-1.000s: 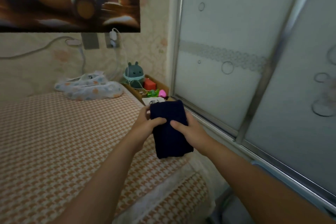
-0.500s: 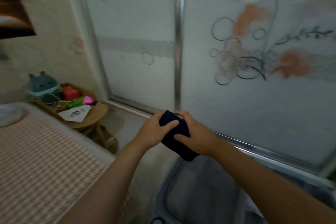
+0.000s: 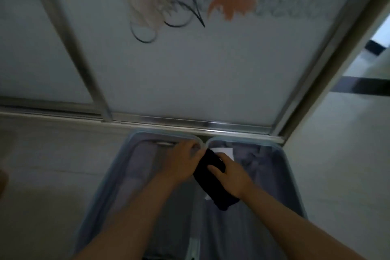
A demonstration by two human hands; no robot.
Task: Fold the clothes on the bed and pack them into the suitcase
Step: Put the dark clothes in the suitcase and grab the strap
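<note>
A folded dark navy garment [image 3: 215, 183] is held between both hands above the open suitcase [image 3: 282, 167]. My left hand [image 3: 183, 160] grips its left edge and my right hand [image 3: 230, 172] lies over its right side. The suitcase lies flat on the floor with both grey-lined halves open, its pale blue rim toward the sliding door. The garment hangs near the centre hinge, over the right half, where grey fabric and a white label [image 3: 223, 151] show. The bed is out of view.
A frosted sliding door [image 3: 190, 59] with a flower pattern and metal frame stands right behind the suitcase. Pale floor tiles [image 3: 52, 164] lie to the left, and a light wall [image 3: 337, 164] and doorway are to the right.
The view swung from the bed to the right and down to the suitcase. Both hands carried the folded dark garment from the bed's edge to above the open suitcase.
</note>
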